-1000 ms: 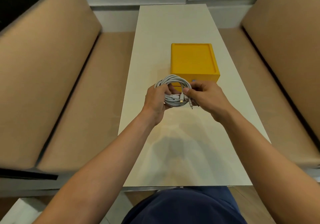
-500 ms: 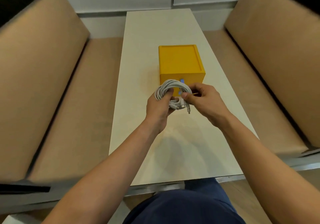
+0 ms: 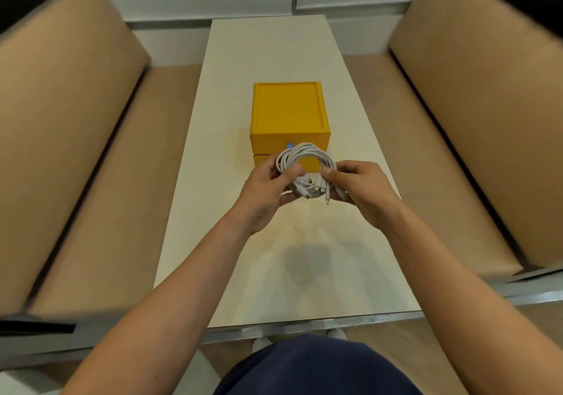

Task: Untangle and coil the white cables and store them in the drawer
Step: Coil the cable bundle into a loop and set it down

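A coil of white cables (image 3: 304, 156) is held up over the table, just in front of the yellow drawer box (image 3: 288, 109). My left hand (image 3: 265, 190) grips the coil's left side with thumb on top. My right hand (image 3: 362, 190) pinches the right side, where several plug ends (image 3: 316, 188) hang down loose. The box's drawers look shut, with a small blue handle (image 3: 289, 145) showing above the coil. The lower drawer front is partly hidden by the coil and my hands.
The long white table (image 3: 274, 50) runs away from me between two tan padded benches (image 3: 76, 150) (image 3: 457, 150). A white wall stands at the far end. The table's metal front edge (image 3: 304, 324) is near my lap.
My right hand has shifted to a wider hold on the coil's right side, and the loop looks more spread between both hands. The camera view shifted.
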Demonstrator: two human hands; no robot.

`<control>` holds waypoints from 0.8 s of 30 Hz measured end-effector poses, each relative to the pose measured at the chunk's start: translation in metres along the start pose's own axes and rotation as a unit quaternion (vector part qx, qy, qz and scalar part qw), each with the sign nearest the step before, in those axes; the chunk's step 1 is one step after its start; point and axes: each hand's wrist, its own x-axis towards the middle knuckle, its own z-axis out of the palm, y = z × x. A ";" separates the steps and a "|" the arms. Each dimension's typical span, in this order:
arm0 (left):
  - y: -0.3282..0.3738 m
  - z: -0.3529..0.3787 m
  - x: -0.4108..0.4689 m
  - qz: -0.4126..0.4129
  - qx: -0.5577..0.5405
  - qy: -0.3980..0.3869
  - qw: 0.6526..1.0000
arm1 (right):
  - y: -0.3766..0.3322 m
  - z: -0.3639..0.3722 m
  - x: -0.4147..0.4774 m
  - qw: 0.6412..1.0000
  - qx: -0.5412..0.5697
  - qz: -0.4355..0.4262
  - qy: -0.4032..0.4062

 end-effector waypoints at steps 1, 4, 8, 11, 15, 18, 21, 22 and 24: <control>-0.003 0.002 0.000 -0.005 0.001 0.013 1.000 | 0.002 -0.003 0.000 1.000 0.009 0.005 -0.010; -0.010 0.007 -0.001 -0.015 -0.017 0.039 0.999 | 0.008 -0.009 0.000 0.999 0.033 0.017 -0.033; -0.024 0.008 -0.001 -0.041 -0.056 0.053 0.996 | 0.017 -0.011 -0.001 0.998 0.046 0.015 -0.046; -0.034 0.004 -0.001 -0.063 -0.062 0.059 0.994 | 0.028 -0.008 -0.001 0.998 0.038 0.030 -0.042; -0.043 -0.004 -0.002 -0.065 0.009 0.078 0.995 | 0.041 -0.010 0.002 0.994 0.022 0.070 -0.083; -0.051 -0.007 -0.001 -0.075 0.002 0.105 0.992 | 0.052 -0.007 0.006 0.994 0.019 0.075 -0.075; -0.058 -0.012 0.001 -0.083 -0.008 0.112 0.990 | 0.062 0.001 0.012 0.996 0.009 0.075 -0.042; -0.061 -0.013 0.001 -0.086 -0.016 0.112 0.990 | 0.065 0.003 0.014 0.997 0.003 0.071 -0.030; -0.068 -0.015 0.001 -0.085 -0.013 0.128 0.988 | 0.073 0.007 0.016 0.998 -0.011 0.064 -0.015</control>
